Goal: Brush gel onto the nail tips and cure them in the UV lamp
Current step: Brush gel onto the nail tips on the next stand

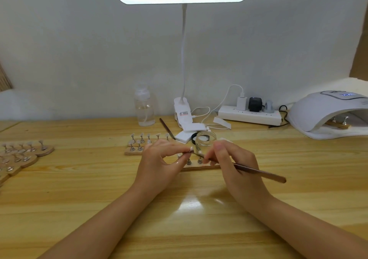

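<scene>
Both forearms reach fwd over the table, wrists low. Left hand (159, 160): thumb and index pinched together, other fingers curled. Right hand (229, 159): fingers closed in pen-style grip, knuckles up.

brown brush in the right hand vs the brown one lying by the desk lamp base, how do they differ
The brown-handled brush in the right hand is lifted, its tip at the nail tip pinched by the left hand. The spare brown brush lies untouched on the wooden table beside the white lamp base. Both are slim and dark brown.
</scene>
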Tool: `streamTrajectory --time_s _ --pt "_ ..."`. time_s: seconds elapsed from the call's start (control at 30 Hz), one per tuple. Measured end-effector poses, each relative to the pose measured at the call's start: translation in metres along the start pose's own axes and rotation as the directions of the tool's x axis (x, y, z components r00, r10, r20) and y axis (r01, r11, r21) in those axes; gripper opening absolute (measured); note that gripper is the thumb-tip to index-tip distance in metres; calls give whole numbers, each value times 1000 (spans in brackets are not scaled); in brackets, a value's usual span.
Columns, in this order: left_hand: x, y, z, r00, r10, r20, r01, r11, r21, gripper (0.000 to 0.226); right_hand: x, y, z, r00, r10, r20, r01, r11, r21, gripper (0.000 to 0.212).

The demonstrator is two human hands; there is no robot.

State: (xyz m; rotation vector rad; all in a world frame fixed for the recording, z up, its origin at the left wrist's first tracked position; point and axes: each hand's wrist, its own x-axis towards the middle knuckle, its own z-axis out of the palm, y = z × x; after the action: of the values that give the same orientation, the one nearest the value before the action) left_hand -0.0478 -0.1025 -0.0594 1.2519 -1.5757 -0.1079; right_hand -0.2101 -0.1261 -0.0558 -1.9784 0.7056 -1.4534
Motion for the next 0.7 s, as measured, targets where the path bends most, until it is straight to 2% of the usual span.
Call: streamTrajectory --time_s 0.07,0.2,0.37,0.47,0.53,0.7 --pt "0 0 0 1000 -8 -4 8 1000 -12 25 -1 0 -1 999 -25 -25 26 998 58 39" --pt "0 0 0 1000 -16 -10 16 1000 -22 27 1 0 -1 999 -32 -31 30 998 -56 33" --pt "0 -1 1 1000 -25 -13 24 999 -40 25 -1 0 0 998 -46 -33 48 998 51 39" --pt "0 -1 1 1000 -14 -10 13 999 -35 21 0 0 -2 998 -46 -36 44 998 -41 33" --pt "0 -1 0 1000 1 -9 -1 1000 -30 26 1 -1 -1 1000 -22 -4 22 998 -63 33" --pt "0 -2 0 1000 -9 -19 9 1000 -27 29 -2 1 -1 998 -26 -57 30 997 67 39"
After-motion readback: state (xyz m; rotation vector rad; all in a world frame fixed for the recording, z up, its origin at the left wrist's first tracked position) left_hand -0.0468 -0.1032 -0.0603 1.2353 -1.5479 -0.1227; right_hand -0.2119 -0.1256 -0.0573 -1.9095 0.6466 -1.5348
